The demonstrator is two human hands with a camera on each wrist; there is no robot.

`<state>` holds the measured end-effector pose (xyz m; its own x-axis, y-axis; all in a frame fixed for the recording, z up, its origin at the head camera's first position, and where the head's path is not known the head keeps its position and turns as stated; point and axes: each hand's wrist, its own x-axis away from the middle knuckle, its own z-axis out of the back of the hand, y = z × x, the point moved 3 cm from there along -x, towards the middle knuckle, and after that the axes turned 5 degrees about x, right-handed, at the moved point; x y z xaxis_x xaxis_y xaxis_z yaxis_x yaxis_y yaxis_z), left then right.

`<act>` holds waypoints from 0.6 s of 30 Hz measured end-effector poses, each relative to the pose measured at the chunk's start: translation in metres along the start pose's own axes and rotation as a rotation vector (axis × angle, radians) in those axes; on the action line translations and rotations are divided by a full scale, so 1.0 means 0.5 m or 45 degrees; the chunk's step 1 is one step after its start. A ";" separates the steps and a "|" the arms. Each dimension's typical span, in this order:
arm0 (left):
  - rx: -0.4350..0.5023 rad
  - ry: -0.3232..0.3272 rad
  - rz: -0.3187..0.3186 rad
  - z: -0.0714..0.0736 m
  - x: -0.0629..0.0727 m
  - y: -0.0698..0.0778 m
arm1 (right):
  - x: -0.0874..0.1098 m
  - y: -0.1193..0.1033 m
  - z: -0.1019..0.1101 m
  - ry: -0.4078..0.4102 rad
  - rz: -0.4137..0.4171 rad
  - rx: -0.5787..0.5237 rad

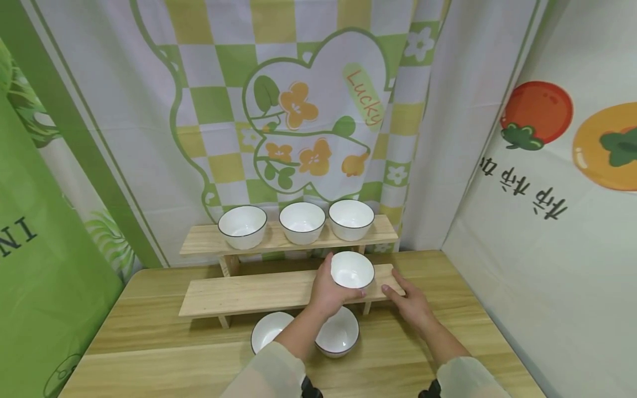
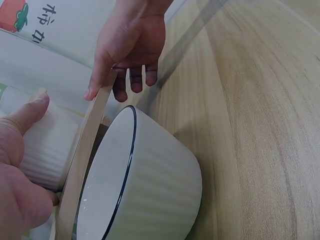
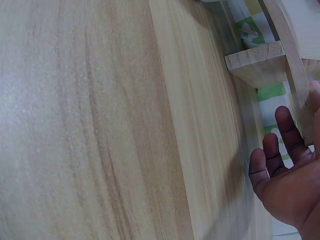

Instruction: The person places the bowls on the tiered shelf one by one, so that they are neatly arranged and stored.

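On the right part of the lower shelf board (image 1: 249,293), a white bowl (image 1: 352,271) with a dark rim sits upright. My left hand (image 1: 328,290) grips this bowl from its left, thumb along the front and fingers at the back. Beyond it, my right hand (image 1: 413,304) holds the board's right end, its thumb on the board; in the right wrist view the other fingers (image 3: 271,152) curl loosely below it. Two more white bowls stand on the table in front of the shelf, one bowl (image 1: 338,333) under my left forearm and another bowl (image 1: 269,329) partly hidden by it.
Along the upper shelf board (image 1: 199,239) stand three matching bowls, the middle bowl (image 1: 302,224) among them. The wooden stand rests on a wood-grain table (image 1: 149,326). A patterned curtain (image 1: 219,110) hangs behind, and a printed white cloth (image 1: 547,265) covers the right side.
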<state>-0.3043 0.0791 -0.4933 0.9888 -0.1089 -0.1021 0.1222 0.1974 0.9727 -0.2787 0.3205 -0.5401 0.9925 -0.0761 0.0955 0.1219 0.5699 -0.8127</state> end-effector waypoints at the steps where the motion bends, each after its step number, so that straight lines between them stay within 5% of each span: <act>1: -0.001 -0.001 -0.005 0.001 0.000 0.000 | 0.000 -0.001 0.000 -0.002 0.000 -0.001; 18: 0.035 -0.039 0.002 0.017 0.004 0.003 | 0.000 -0.003 -0.004 0.000 -0.021 0.009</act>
<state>-0.3028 0.0711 -0.4902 0.9858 -0.1384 -0.0948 0.1181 0.1712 0.9781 -0.2790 0.3179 -0.5400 0.9903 -0.0858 0.1091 0.1386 0.5742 -0.8069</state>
